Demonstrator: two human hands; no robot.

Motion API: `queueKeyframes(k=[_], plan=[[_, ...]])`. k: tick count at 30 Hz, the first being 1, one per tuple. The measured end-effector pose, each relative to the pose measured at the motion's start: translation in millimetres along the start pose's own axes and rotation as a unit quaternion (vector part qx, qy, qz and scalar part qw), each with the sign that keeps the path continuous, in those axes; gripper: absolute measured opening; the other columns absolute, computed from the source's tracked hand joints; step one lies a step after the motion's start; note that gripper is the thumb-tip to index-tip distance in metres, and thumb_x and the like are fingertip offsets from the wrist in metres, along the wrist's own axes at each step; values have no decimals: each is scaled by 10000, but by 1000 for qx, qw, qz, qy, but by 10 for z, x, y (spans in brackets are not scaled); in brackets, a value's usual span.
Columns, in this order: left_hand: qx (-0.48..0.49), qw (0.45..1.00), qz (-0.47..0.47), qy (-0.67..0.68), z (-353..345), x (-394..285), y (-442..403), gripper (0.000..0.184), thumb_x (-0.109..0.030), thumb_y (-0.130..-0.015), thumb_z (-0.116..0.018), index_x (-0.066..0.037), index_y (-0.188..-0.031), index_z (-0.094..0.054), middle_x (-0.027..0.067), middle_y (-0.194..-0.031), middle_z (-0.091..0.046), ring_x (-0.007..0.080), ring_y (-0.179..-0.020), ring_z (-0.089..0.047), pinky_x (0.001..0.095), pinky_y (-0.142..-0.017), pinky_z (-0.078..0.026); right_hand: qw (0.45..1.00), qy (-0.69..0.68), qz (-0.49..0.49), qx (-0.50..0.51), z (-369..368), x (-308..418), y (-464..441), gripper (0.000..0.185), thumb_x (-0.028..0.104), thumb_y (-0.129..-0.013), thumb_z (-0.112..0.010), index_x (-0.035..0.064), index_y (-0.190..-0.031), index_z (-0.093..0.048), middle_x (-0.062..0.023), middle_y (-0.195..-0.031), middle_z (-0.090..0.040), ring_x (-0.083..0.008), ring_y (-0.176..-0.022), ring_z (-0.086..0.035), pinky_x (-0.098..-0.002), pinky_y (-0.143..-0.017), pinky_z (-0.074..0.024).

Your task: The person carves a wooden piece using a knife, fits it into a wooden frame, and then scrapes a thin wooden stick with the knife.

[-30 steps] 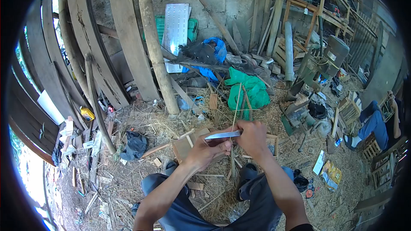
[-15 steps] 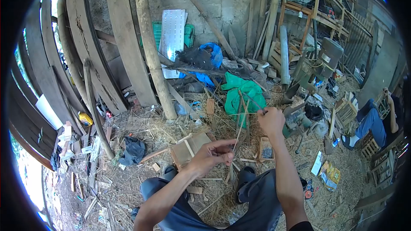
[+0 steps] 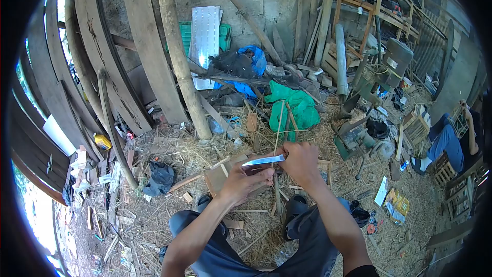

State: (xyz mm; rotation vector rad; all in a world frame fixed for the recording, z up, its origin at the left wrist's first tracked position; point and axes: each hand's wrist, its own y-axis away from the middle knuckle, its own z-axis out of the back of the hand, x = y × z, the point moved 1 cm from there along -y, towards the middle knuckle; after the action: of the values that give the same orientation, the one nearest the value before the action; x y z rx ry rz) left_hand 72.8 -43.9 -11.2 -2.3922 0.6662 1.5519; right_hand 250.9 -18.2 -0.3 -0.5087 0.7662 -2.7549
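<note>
My right hand (image 3: pixel 303 163) is closed around the handle of a knife, whose shiny blade (image 3: pixel 263 161) points left across my left hand's fingers. A thin pale strip of wood or bamboo (image 3: pixel 280 125) stands nearly upright between the hands, passing by the blade. My left hand (image 3: pixel 240 183) pinches this strip between thumb and fingers, just under the blade. Whether the edge touches the strip, I cannot tell. Below and behind the left hand lies a flat wooden box (image 3: pixel 215 178), partly covered. A small wooden tray (image 3: pixel 325 166) shows behind my right wrist.
A green plastic sheet (image 3: pixel 294 109) lies ahead, near a leaning pole (image 3: pixel 179 56). Left is a black bag (image 3: pixel 160 178); right, a yellow packet (image 3: pixel 396 206) and a green machine (image 3: pixel 351 141). Another person (image 3: pixel 451 141) sits far right. Straw and wood scraps litter the ground.
My right hand has come down and left with the knife, from raised and apart to beside my left hand. The blade now lies across the strip, which stands more upright.
</note>
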Motion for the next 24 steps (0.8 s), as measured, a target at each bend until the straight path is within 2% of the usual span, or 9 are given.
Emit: queueKeyframes(k=[7, 10, 13, 15, 16, 19, 21, 22, 24], plan=[[-22, 1000, 8, -4, -44, -48, 25, 424, -62, -832, -691, -16, -1233, -562, 50, -926, -633, 118, -816, -612, 272, -716, -544, 1000, -5, -15, -11, -69, -94, -31, 98, 185, -719, -652, 117, -647, -652, -122, -611, -634, -321, -572, -628, -425, -540, -481], [-19, 1000, 14, 5, -63, -81, 44, 363, -29, -838, -666, 13, -1186, -570, 60, -897, -614, 143, -793, -593, 282, -724, -509, 999, 3, -50, -21, -28, -89, -82, 117, 193, -724, -651, 110, -643, -657, -132, -605, -627, -331, -574, -626, -435, -540, -489], [36, 998, -29, -44, -69, -43, 93, 389, -42, -849, -656, -6, -1225, -561, 56, -885, -605, 135, -789, -586, 279, -722, -506, 993, 40, -95, -65, 4, -293, -163, 140, 211, -721, -658, 98, -640, -662, -140, -601, -623, -342, -580, -625, -445, -557, -499], [89, 995, 22, -41, -128, 37, 136, 433, -46, -854, -650, -21, -1270, -533, 57, -873, -596, 134, -789, -579, 276, -726, -502, 975, 71, -191, -87, 96, -536, -232, 162, 226, -715, -672, 89, -628, -661, -148, -599, -619, -351, -587, -624, -448, -584, -508], [68, 997, 28, -22, -141, 36, 127, 445, -51, -858, -648, -20, -1283, -521, 55, -878, -598, 135, -786, -576, 275, -722, -502, 975, 72, -192, -88, 109, -564, -206, 162, 226, -715, -672, 89, -628, -661, -148, -599, -619, -351, -587, -624, -448, -584, -508], [44, 999, 5, -16, -63, 30, 82, 493, -106, -852, -678, -18, -1304, -500, 74, -942, -623, 134, -799, -604, 280, -722, -527, 981, 37, -176, -74, 55, -526, -94, 132, 220, -703, -686, 97, -656, -673, -148, -605, -623, -349, -589, -626, -443, -579, -503], [22, 1000, -7, -6, -46, -3, 47, 494, -93, -849, -676, 0, -1300, -497, 71, -925, -618, 135, -799, -591, 277, -725, -514, 996, -33, -79, -32, 85, -211, -10, 76, 184, -682, -686, 108, -676, -678, -140, -610, -627, -337, -592, -630, -431, -573, -498], [4, 1000, -16, 1, -38, -18, 24, 495, -79, -845, -674, 18, -1296, -493, 67, -908, -612, 135, -799, -577, 274, -727, -501, 996, -34, -79, -30, 88, -87, 16, 76, 184, -682, -686, 108, -676, -678, -140, -610, -627, -337, -592, -630, -431, -573, -498], [5, 1000, -15, 16, -25, -19, -6, 468, -87, -851, -672, 9, -1280, -512, 70, -919, -620, 136, -798, -589, 277, -725, -514, 999, -36, 13, 1, 68, 123, 61, 32, 154, -656, -680, 131, -678, -673, -119, -605, -629, -323, -595, -633, -414, -560, -484]])
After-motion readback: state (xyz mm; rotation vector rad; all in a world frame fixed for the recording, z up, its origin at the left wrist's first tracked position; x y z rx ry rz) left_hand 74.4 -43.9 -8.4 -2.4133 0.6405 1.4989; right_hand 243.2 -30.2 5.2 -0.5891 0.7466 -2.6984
